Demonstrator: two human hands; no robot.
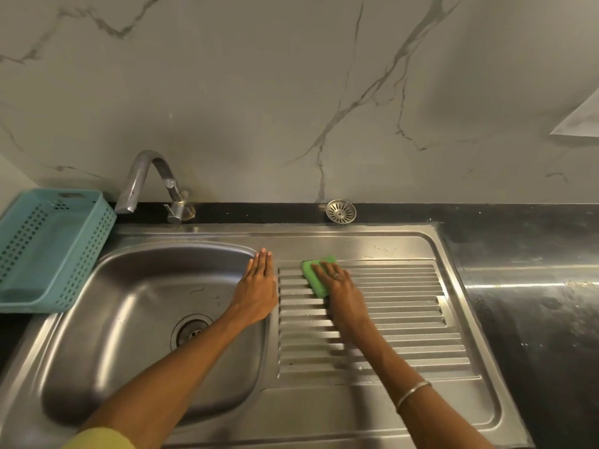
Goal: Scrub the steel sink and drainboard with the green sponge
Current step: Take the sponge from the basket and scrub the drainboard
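The steel sink basin (136, 306) fills the left half, with its drain (189, 330) near the middle. The ribbed drainboard (402, 306) lies to its right. A green sponge (316, 273) lies flat on the drainboard's far left ribs, and my right hand (340, 288) presses down on it with fingers spread over its top. My left hand (257, 288) rests flat, palm down and fingers together, on the ridge between basin and drainboard, holding nothing.
A curved steel tap (152, 186) stands behind the basin. A teal plastic basket (48, 247) sits on the left counter, overlapping the sink rim. A loose steel strainer (341, 211) leans at the back ledge. Black counter (534, 286) extends right; marble wall behind.
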